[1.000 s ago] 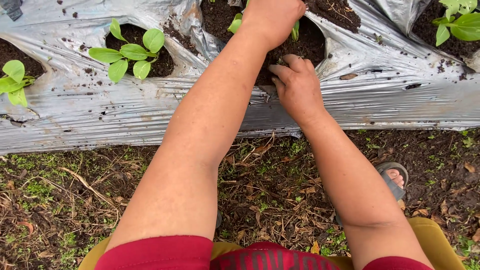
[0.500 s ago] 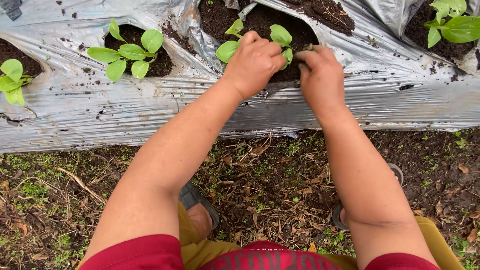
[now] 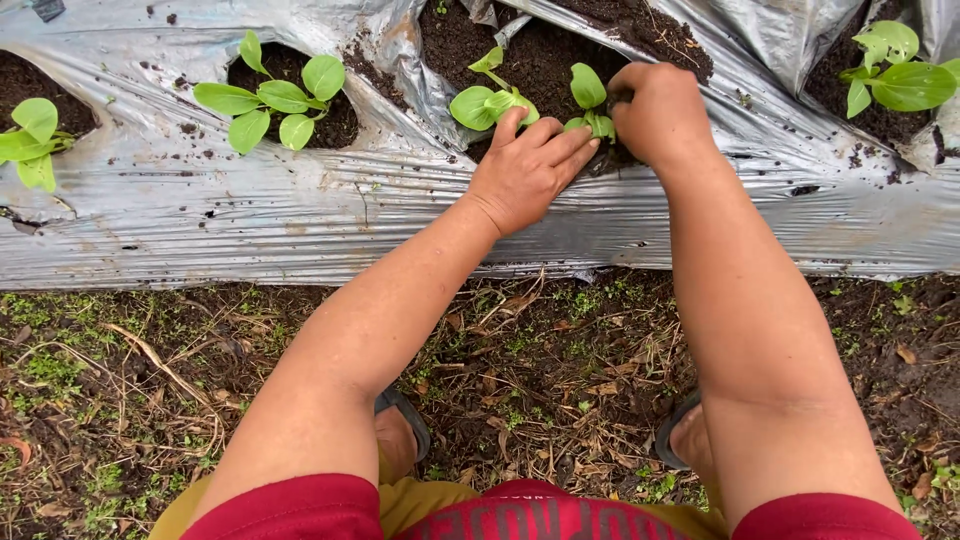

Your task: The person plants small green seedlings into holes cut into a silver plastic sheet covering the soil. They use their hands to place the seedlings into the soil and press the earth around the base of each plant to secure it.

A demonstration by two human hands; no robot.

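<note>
Head view, near to far: bare soil path with dry leaves (image 3: 520, 390) lies below the bed edge. Left hand (image 3: 525, 170) lies flat, fingers extended, on the silver plastic mulch (image 3: 250, 220) at the rim of the planting hole (image 3: 540, 70). Right hand (image 3: 660, 110) is curled narrow, pressing soil beside the seedling (image 3: 500, 100). Neighbouring seedlings (image 3: 275, 100) stand well apart.

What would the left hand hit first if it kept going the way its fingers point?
The left hand points up and right, fingertips at the edge of the hole in the silver sheet. Going on, it would likely meet the seedling first, then the right hand just past it; depth is unclear.
</note>
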